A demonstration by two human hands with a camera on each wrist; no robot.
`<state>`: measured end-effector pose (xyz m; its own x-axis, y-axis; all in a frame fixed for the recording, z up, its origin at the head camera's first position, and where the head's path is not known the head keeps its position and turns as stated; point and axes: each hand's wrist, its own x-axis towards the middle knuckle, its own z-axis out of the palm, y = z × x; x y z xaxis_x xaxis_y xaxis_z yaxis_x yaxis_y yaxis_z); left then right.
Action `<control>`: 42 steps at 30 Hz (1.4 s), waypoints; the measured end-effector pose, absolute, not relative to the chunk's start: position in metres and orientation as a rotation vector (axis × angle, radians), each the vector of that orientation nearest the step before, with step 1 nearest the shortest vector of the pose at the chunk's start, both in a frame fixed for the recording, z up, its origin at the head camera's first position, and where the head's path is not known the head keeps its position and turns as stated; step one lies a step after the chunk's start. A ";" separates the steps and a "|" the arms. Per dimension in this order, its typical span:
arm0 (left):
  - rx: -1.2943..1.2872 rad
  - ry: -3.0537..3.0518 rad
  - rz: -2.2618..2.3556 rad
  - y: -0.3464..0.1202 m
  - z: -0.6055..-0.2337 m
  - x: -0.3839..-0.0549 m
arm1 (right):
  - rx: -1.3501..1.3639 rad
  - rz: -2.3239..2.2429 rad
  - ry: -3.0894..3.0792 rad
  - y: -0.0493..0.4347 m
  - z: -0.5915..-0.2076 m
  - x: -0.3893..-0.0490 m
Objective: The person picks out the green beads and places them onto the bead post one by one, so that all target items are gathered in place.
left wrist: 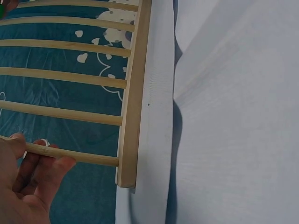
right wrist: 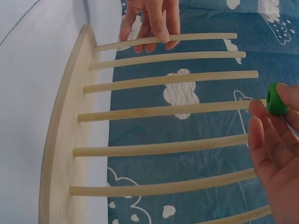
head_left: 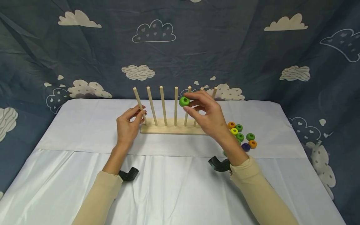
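Seven pegs (head_left: 176, 107); one base (head_left: 172, 130); ten visible beads (head_left: 184, 102) (some partly hidden)

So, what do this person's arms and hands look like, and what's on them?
The left sleeve and right sleeve are long, plain and beige, slightly wrinkled, ending short of the hands. One black, angular piece juts out beside the left cuff, and a similar black piece beside the right. The left hand and right hand wear no gloves.

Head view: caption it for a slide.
Left hand grips a slender pale wooden peg while the right hand holds a round green bead.
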<state>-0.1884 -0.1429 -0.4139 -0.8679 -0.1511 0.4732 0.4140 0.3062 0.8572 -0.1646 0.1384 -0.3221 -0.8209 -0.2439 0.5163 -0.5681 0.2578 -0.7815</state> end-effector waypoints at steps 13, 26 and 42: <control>-0.215 -2.108 -1.604 -0.146 -0.419 -0.185 | 0.777 1.587 -2.256 0.120 -0.322 -0.166; -0.242 -2.104 -1.611 -0.141 -0.414 -0.187 | 0.803 1.608 -2.213 0.111 -0.319 -0.170; -0.219 -2.105 -1.600 -0.142 -0.414 -0.189 | 0.829 1.600 -2.161 0.098 -0.319 -0.180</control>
<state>-0.1886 -0.1422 -0.4143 -0.8700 -0.1596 0.4664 0.4066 0.3026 0.8620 -0.1799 0.0977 -0.3195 -0.7779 -0.2572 0.5734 -0.6235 0.2016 -0.7554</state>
